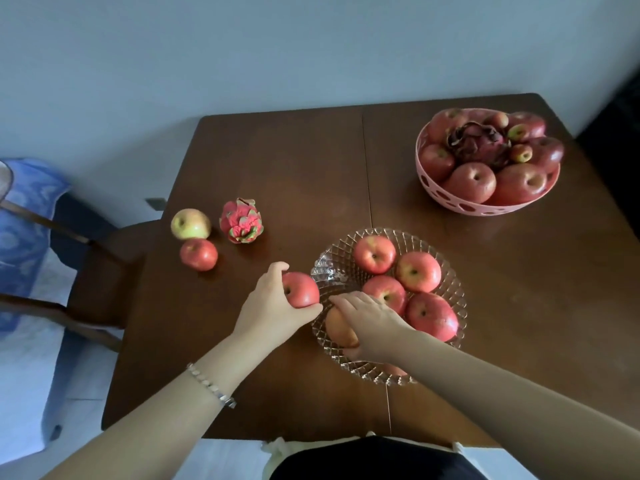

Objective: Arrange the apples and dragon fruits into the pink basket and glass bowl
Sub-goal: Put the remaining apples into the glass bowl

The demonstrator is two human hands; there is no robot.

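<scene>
My left hand (273,303) grips a red apple (302,289) just outside the left rim of the glass bowl (450,282). Inside the bowl's near-left part, my right hand (367,327) is closed on a paler apple (337,329). Several red apples (417,271) lie in the bowl. On the table's left sit a green-yellow apple (190,223), a small red apple (198,254) and a pink dragon fruit (241,221). The pink basket (460,206) at the back right holds several apples around a dark dragon fruit (479,142).
The brown wooden table (287,161) has a seam down its middle and bare wood at the back left. A wooden chair (104,271) stands at the left edge, next to blue patterned cloth (24,216). A pale wall is behind.
</scene>
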